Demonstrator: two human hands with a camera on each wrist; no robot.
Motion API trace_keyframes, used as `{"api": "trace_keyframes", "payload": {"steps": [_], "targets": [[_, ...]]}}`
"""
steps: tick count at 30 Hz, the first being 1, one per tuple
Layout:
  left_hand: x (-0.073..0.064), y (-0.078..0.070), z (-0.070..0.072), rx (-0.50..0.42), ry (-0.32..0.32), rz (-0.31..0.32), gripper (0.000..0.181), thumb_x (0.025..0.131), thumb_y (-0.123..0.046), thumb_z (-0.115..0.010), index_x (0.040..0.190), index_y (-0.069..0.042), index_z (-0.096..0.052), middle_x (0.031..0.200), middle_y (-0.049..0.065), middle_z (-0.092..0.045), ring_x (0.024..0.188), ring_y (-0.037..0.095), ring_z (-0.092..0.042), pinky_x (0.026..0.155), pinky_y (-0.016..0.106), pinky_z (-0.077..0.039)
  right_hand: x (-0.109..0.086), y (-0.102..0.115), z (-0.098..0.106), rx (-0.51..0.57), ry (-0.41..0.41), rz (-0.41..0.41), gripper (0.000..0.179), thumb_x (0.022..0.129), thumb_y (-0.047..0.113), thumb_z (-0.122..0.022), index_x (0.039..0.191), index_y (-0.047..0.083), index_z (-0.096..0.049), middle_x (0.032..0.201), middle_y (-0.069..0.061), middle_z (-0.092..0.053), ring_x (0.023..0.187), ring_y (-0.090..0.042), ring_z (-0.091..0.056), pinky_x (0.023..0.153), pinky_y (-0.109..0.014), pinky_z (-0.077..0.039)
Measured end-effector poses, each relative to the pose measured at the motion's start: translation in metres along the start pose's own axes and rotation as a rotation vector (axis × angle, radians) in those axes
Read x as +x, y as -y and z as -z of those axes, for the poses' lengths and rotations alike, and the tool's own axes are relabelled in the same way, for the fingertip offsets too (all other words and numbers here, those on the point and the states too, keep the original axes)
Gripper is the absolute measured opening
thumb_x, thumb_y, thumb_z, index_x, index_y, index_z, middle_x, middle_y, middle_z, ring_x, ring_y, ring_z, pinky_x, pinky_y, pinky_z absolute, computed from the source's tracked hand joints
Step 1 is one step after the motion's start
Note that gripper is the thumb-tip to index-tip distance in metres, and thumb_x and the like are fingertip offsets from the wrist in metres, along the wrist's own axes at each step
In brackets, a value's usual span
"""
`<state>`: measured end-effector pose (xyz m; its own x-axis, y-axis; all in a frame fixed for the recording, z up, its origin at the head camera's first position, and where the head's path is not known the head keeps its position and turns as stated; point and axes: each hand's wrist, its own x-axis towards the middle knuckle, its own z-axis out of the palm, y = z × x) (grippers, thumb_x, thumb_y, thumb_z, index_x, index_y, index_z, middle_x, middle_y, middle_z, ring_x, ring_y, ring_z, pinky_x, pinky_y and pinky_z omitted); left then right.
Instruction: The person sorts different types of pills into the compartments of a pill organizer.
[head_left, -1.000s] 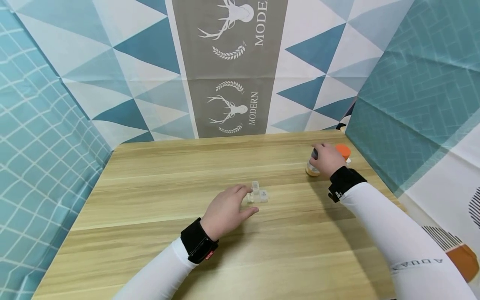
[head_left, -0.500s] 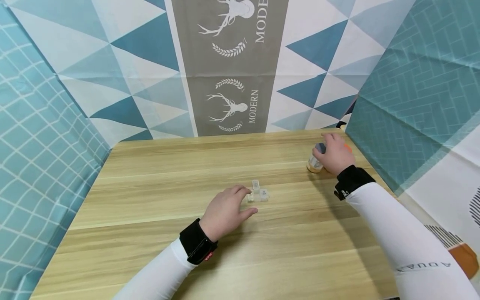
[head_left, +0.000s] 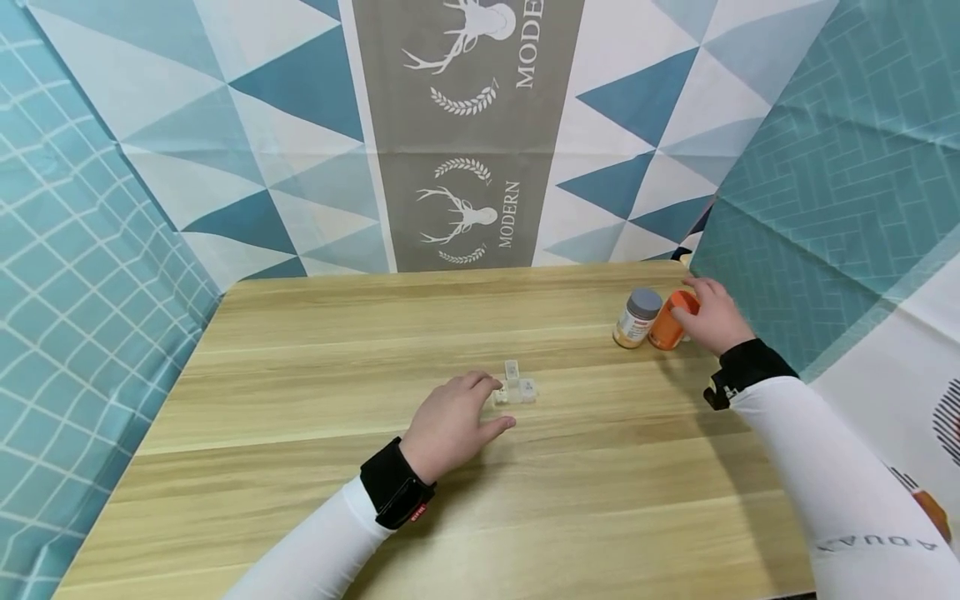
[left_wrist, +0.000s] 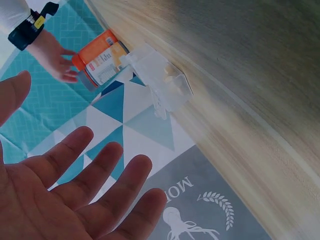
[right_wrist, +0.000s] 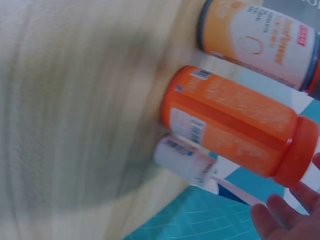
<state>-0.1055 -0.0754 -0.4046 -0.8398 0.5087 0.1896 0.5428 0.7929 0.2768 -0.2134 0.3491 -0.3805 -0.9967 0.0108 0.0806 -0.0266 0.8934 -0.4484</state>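
Observation:
My left hand (head_left: 450, 425) hovers with loosely spread fingers beside a small clear pill organizer (head_left: 514, 392). Two of its lids stand open, and pale tablets show inside it in the left wrist view. The palm and fingers (left_wrist: 107, 160) there hold nothing. At the far right, my right hand (head_left: 716, 321) reaches with spread fingers to the cap of an orange bottle (right_wrist: 225, 120), fingertips right at the cap's edge. A small white bottle (right_wrist: 185, 159) stands next to the orange one, mostly hidden in the head view. On the other side is a grey-capped supplement bottle (head_left: 636, 318).
The wooden table (head_left: 337, 358) runs back to a patterned cloth wall (head_left: 465, 150). A teal cloth (head_left: 840, 208) hangs close beside the right hand, at the table's right edge. A blue checked cloth (head_left: 90, 333) borders the left side.
My right hand has moved right, from the grey-capped bottle to the orange bottle, leaving the grey-capped one standing. The left hand has stayed by the pill organizer.

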Motion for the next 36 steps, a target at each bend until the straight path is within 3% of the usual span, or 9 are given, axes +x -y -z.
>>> {"api": "trace_keyframes", "payload": {"steps": [6,15,23,28,36], "targets": [[-0.002,0.001,-0.002,-0.004,0.009,0.015,0.056,0.088,-0.055,-0.062,0.122,-0.011,-0.063,0.122,0.006,-0.060,0.109,0.020,-0.055,0.088,0.039,-0.051,0.003,-0.011,-0.011,0.016,0.050,-0.020,0.067,0.095,0.025,-0.054,0.146,-0.006,-0.026,0.131,-0.037,-0.031,0.105,-0.044,-0.040,0.086,-0.059,-0.040],[-0.004,0.001,-0.001,-0.013,0.016,0.025,0.055,0.088,-0.054,-0.063,0.121,-0.010,-0.063,0.122,0.007,-0.060,0.109,0.020,-0.054,0.087,0.039,-0.051,0.001,-0.015,-0.023,0.018,-0.028,-0.042,0.061,0.093,0.018,-0.058,0.143,-0.005,-0.032,0.122,-0.035,-0.039,0.099,-0.044,-0.044,0.086,-0.059,-0.042],[-0.005,0.000,0.003,-0.062,0.013,0.066,0.069,0.087,-0.057,-0.062,0.136,-0.009,-0.050,0.131,0.009,-0.056,0.117,0.022,-0.050,0.093,0.041,-0.048,-0.033,0.000,-0.020,-0.009,-0.111,0.001,0.059,0.091,0.020,-0.063,0.139,-0.006,-0.040,0.121,-0.032,-0.045,0.099,-0.041,-0.045,0.081,-0.058,-0.042],[-0.002,-0.003,0.004,-0.143,0.033,0.088,0.074,0.087,-0.057,-0.062,0.142,-0.009,-0.044,0.136,0.009,-0.052,0.122,0.021,-0.045,0.097,0.041,-0.046,-0.065,0.041,-0.023,-0.025,-0.106,0.122,0.052,0.087,0.017,-0.068,0.130,-0.005,-0.049,0.115,-0.026,-0.052,0.095,-0.037,-0.049,0.076,-0.054,-0.044],[0.008,-0.013,-0.001,-0.388,0.081,0.101,0.077,0.085,-0.051,-0.068,0.144,-0.011,-0.041,0.138,0.005,-0.050,0.120,0.016,-0.047,0.097,0.040,-0.045,-0.104,0.145,-0.057,0.085,0.039,0.332,0.055,0.085,0.024,-0.073,0.131,0.004,-0.053,0.115,-0.012,-0.055,0.091,-0.022,-0.054,0.074,-0.043,-0.053]]}}
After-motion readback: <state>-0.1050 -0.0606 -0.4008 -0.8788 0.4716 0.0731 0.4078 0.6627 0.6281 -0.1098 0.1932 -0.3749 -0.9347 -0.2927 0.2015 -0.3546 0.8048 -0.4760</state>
